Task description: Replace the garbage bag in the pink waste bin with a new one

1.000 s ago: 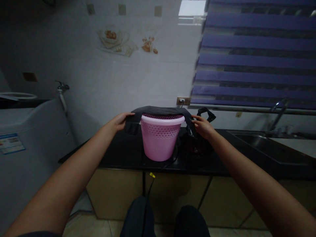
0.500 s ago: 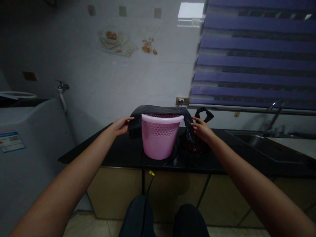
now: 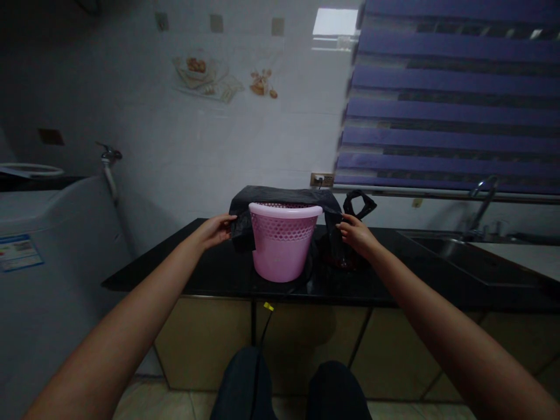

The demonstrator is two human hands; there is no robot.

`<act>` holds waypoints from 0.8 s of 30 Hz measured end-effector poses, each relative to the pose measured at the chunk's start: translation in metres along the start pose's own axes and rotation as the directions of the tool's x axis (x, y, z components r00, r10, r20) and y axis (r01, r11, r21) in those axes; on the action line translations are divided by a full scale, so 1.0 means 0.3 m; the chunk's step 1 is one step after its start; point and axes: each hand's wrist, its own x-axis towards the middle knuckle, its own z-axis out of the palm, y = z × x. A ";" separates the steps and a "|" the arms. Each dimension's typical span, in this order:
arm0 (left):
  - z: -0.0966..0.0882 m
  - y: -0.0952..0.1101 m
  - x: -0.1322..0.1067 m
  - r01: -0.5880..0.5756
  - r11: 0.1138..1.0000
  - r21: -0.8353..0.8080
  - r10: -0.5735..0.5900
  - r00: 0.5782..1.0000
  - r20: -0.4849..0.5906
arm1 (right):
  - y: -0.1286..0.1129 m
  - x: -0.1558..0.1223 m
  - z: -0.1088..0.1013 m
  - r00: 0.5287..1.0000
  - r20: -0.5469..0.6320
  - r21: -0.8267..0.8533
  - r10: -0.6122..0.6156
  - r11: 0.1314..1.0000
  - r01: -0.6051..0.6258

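Note:
A pink plastic basket (image 3: 282,251) with a perforated upper band stands upright on the black countertop. Draped over the back of its rim is a black plastic bag (image 3: 280,194), which hangs down on both sides while the front rim stays bare. My left hand (image 3: 216,231) pinches the bag's edge left of the basket. On the other side, my right hand (image 3: 355,231) grips the bag's right edge between thumb and fingers. Behind the right hand sits a second black bag (image 3: 361,204), its looped handle sticking up; its lower part is mostly hidden.
The black countertop (image 3: 210,274) runs across above beige cabinets (image 3: 306,344). At the right is a sink (image 3: 450,248) with a faucet (image 3: 483,201). A white washing machine (image 3: 74,233) stands left, near a wall tap (image 3: 110,154). A yellow-tagged cord (image 3: 268,306) hangs in front.
Both hands have shifted slightly, and the bag's side parts hang a bit lower beside the basket. Both hands still hold the bag; the whole view has moved a little.

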 end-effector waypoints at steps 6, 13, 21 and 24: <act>0.000 -0.010 -0.026 -0.025 1.000 0.018 0.025 1.000 0.007 | 0.007 -0.010 -0.003 1.000 -0.013 -0.033 -0.005 0.999 0.005; -0.012 -0.028 -0.051 -0.024 0.999 0.037 0.024 1.000 0.002 | 0.019 -0.023 -0.013 1.000 0.000 0.010 0.028 1.000 -0.028; -0.024 -0.042 -0.069 0.000 0.997 0.075 0.000 1.000 -0.007 | 0.033 -0.039 -0.018 0.998 0.021 0.036 0.054 0.998 -0.055; -0.025 -0.049 -0.073 0.010 0.996 0.093 -0.009 1.000 -0.017 | 0.035 -0.037 -0.019 0.999 0.027 0.007 0.038 0.999 -0.038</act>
